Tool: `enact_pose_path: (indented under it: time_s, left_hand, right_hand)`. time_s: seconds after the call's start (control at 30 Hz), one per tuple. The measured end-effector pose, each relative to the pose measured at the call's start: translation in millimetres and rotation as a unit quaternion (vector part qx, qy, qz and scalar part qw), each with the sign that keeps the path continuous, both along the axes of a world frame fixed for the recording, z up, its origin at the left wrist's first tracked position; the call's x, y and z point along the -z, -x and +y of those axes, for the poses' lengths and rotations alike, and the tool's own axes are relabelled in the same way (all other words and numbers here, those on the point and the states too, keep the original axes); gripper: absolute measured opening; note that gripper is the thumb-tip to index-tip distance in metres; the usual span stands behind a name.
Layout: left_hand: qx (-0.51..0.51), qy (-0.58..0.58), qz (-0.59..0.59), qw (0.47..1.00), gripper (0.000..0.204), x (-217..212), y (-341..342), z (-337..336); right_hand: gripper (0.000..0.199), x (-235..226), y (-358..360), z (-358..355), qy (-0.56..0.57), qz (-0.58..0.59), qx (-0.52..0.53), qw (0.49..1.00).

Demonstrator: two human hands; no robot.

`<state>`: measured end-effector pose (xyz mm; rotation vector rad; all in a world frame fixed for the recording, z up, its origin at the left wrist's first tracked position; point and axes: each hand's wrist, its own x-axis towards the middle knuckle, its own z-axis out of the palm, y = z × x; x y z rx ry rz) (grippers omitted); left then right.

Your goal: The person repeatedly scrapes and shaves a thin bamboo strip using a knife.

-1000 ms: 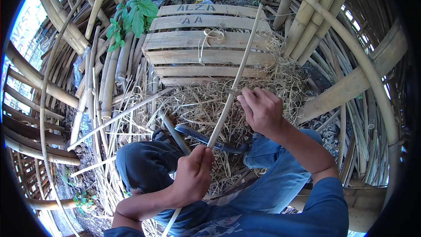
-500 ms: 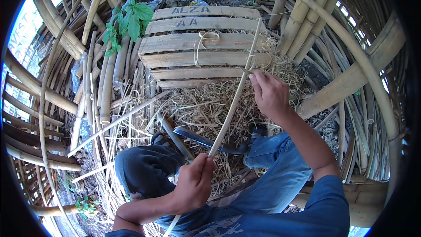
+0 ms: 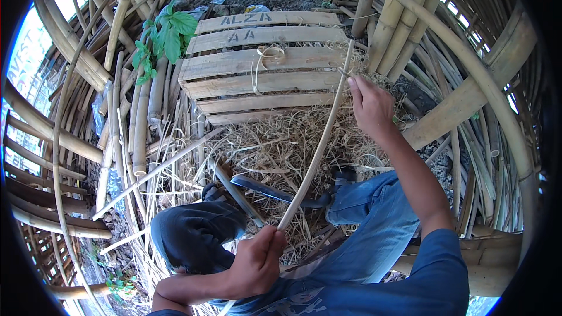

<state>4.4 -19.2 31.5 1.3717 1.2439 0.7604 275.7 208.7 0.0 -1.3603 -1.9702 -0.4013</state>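
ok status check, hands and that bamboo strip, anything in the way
Left hand shut on bamboo strip near lap. Right hand pinching its far end by wooden pallet. Curved blade lies under strip, between knees.

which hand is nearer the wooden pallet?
Right. The right hand grips the bamboo strip beside the wooden pallet, at its near right corner. The left hand holds the strip's lower end, down by the knees.

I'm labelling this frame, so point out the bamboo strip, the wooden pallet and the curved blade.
bamboo strip (image 3: 316, 152), head view, middle of its length.
wooden pallet (image 3: 234, 64), head view, left part of a middle slat.
curved blade (image 3: 263, 188), head view, middle of the dark blade.
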Motion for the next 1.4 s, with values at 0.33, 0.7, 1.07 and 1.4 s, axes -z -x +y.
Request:
enact_pose_path:
  time_s: [0.33, 0.7, 1.07, 1.4]
  left_hand:
    - [0.049, 0.014, 0.051, 0.997, 0.015, -3.7, 5.1, -3.9]
    - [0.055, 0.017, 0.078, 0.995, 0.014, 4.9, 4.9, -3.8]
    - [-0.064, 0.116, -0.107, 0.985, 0.024, 8.1, 6.4, 24.9]
    - [-0.027, 0.134, -0.139, 0.981, 0.025, 0.6, -11.9, 48.3]
  right_hand:
    - [0.028, 7.7, -34.9, 27.8, 0.072, 0.026, 0.115, 0.990]
    - [0.033, 13.0, -63.3, 45.7, 0.106, 0.014, 0.183, 0.977]
    - [0.050, 2.8, -52.3, 31.0, 0.138, 0.308, 0.106, 0.935]
    - [0.029, -19.9, 81.8, -81.9, 0.485, 0.454, -0.223, 0.713]
